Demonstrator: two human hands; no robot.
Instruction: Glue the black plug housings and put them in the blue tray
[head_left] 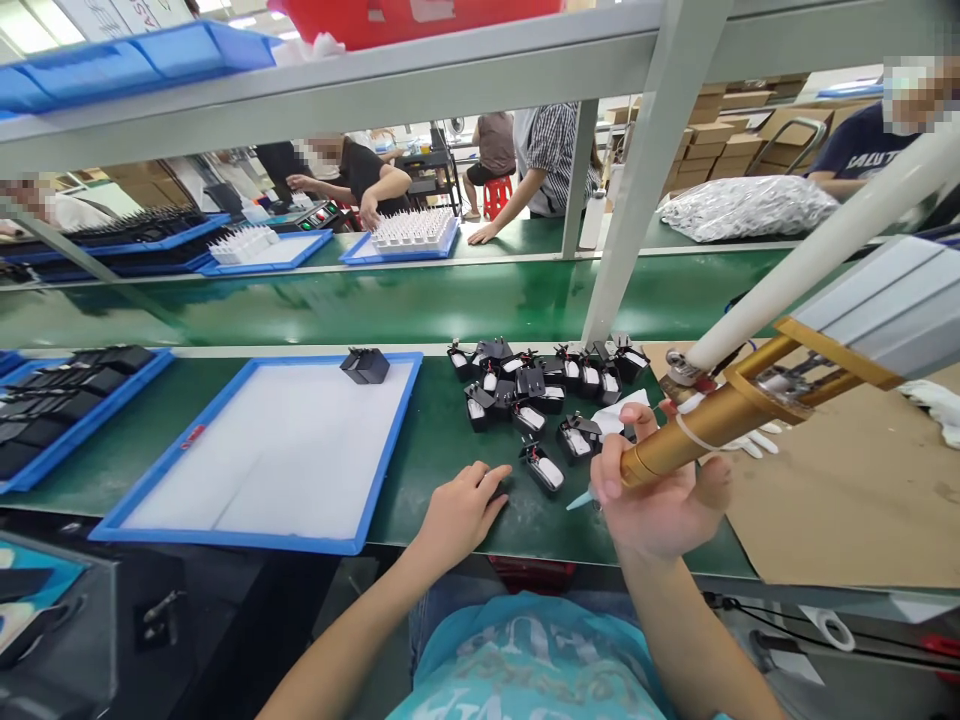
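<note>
My left hand [463, 507] rests low over the green bench, its fingers closed round a small black plastic case [498, 486] that they mostly hide. In my right hand [660, 500] is a gold cylindrical dispensing tool [697, 430] with a pale housing at its upper end. A light blue tapered tip [580, 499] points down left from below that hand. Just beyond the tip lies an open black case [541, 468] with a white block and red wires inside. Several similar cases [529, 385] are heaped behind it.
A blue-rimmed tray [255, 543] on the left carries a closed black case [365, 366]. Another tray [161, 360] holds rows of cases. Cardboard [847, 500] covers the bench at right. A metal post [630, 170] rises behind the heap. People work across the green belt [375, 305].
</note>
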